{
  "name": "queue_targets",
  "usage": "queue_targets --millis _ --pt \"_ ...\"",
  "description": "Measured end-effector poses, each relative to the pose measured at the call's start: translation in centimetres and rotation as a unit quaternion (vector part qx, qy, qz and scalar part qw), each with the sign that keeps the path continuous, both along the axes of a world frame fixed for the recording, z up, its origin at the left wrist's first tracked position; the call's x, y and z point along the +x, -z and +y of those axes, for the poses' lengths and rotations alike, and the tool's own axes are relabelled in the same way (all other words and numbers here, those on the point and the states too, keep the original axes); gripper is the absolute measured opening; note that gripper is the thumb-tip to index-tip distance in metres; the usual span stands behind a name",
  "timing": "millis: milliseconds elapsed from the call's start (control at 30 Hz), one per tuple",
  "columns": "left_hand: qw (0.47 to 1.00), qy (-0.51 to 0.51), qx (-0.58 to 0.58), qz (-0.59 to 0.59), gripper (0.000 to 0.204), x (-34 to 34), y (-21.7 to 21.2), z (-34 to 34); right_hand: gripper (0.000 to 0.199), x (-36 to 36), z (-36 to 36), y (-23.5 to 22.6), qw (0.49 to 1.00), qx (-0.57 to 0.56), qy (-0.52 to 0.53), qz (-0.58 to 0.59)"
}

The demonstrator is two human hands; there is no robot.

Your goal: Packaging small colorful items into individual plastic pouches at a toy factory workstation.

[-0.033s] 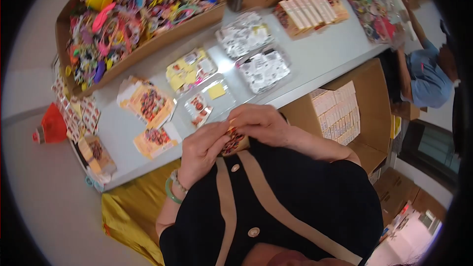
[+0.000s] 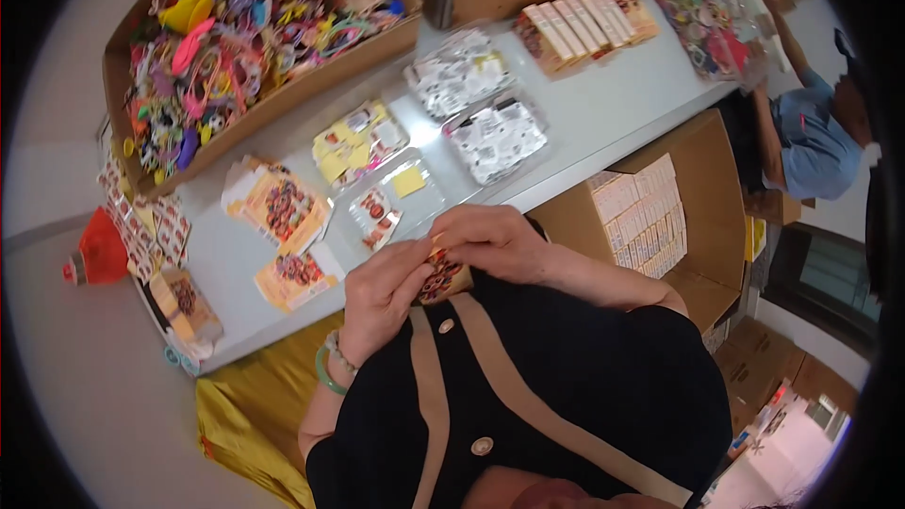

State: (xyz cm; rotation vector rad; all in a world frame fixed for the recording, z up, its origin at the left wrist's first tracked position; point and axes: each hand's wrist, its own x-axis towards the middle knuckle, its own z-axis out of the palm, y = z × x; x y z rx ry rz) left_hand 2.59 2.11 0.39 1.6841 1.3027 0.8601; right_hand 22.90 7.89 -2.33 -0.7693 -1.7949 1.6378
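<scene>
Close in front of my body, both hands hold a small printed carton (image 2: 439,281), its front covered in a dark, colourful picture. My left hand (image 2: 384,281) wraps its left side, thumb toward the top. From the right, my right hand (image 2: 492,238) pinches the upper end, and the fingers hide much of that edge. Just beyond my hands lies a clear plastic tray (image 2: 415,168) holding a yellow slip and printed stickers (image 2: 377,217). Flat unfolded cartons (image 2: 278,203) are piled to the left, with another flat carton (image 2: 297,275) nearer me.
A large cardboard box (image 2: 403,28) of colourful trinkets stands far left. Trays of small black-and-white packets (image 2: 500,139) and yellow slips (image 2: 353,143) sit mid-table. Finished-looking cartons (image 2: 575,26) are lined up behind. An open box (image 2: 712,198) of stacked cartons is at right, near a co-worker (image 2: 815,146).
The whole view has shifted slightly, with the table things a little further left. Both hands keep their grip on the carton, and slightly more of its printed face shows.
</scene>
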Motion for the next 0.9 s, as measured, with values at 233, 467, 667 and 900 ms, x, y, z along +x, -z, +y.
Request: queue_targets --millis 233,467,667,900 --pt "0.982 -0.168 -0.023 -0.084 0.022 0.1 -1.0 1.8 0.034 0.2 0.2 -2.2 0.991 -0.102 0.084 -0.009" --pt "0.978 -0.182 -0.005 -0.100 0.022 0.5 -0.2 3.1 0.025 5.2 10.0 -4.1 0.797 0.314 0.441 -0.268" --pt "0.977 -0.199 0.066 0.032 0.009 -0.3 -0.6 2.3 0.014 7.2 16.5 1.0 0.669 0.453 0.376 -0.454" --pt "0.846 -0.413 0.105 0.320 0.029 -6.7 1.9 0.8 0.015 7.9 15.2 1.1 0.735 0.420 0.415 -0.334"
